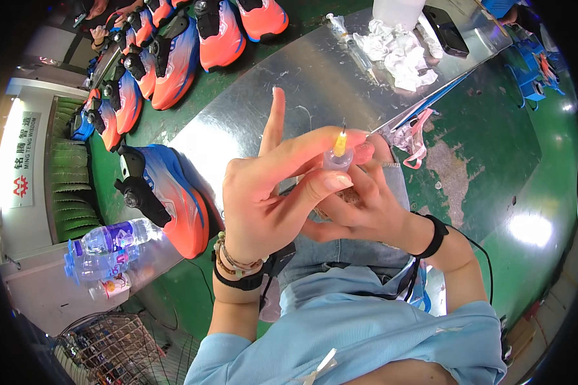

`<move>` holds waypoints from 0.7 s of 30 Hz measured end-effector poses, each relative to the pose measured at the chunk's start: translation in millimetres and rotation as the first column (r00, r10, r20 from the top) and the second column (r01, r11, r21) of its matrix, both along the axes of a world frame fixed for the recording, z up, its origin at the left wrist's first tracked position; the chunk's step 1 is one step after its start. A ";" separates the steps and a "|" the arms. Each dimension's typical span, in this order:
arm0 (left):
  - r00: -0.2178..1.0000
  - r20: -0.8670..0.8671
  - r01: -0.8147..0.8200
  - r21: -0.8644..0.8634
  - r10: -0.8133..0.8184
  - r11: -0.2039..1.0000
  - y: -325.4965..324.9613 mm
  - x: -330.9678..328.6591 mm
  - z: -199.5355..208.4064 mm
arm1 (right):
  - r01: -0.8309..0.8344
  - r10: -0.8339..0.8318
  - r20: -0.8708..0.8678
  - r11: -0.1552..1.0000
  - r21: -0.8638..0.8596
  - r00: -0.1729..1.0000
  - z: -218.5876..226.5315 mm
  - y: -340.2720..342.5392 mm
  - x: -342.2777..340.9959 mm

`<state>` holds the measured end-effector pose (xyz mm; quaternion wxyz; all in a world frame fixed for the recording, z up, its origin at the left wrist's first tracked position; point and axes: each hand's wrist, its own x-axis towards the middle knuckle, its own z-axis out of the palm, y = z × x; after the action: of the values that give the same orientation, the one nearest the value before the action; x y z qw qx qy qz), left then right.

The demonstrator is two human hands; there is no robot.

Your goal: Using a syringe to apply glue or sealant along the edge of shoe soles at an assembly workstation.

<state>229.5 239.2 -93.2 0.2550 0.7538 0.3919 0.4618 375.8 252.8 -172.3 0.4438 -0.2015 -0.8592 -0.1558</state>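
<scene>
My left hand (263,186) pinches a small translucent dispensing bottle or syringe (338,162) between thumb and forefinger. A yellow dispensing needle (340,142) tops it, its thin metal tip pointing up and away from me. One finger of that hand sticks straight up. Close behind and to the right, my right hand (369,208) has its fingers curled inward beneath the bottle. Something brownish shows partly between the two hands, too hidden to name. Both hands are raised above my lap, at the near edge of the metal table (250,102).
An orange-and-blue sports shoe (173,192) stands on the left, with rows of similar shoes (173,64) beyond. Crumpled white tissue (398,54), a clear syringe (353,48) and a black phone (446,32) lie at the far right. Plastic bottles (115,247) sit lower left.
</scene>
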 end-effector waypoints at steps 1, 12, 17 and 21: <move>1.000 0.015 -0.014 -0.033 0.015 0.999 -0.1 1.4 0.6 | 0.000 0.000 -0.002 1.000 0.000 1.000 -2.0 -1.3 -0.9; 1.000 -0.010 -0.030 -0.061 0.030 0.998 2.9 -1.1 0.7 | -0.114 0.109 -0.092 0.992 -0.060 0.990 -7.7 -0.9 -3.3; 0.993 0.043 -0.104 -0.087 0.108 0.991 2.9 1.8 -4.8 | -0.116 0.112 -0.080 0.992 -0.047 0.990 -12.2 1.4 -2.8; 0.994 0.042 -0.096 -0.114 0.102 0.989 3.3 1.5 -3.8 | -0.124 0.119 -0.102 0.991 -0.048 0.988 -11.6 2.7 -3.2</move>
<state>231.0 242.5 -97.1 0.2831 0.7066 0.4479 0.4691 372.6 255.5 -183.9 0.4887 -0.1680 -0.8508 -0.0949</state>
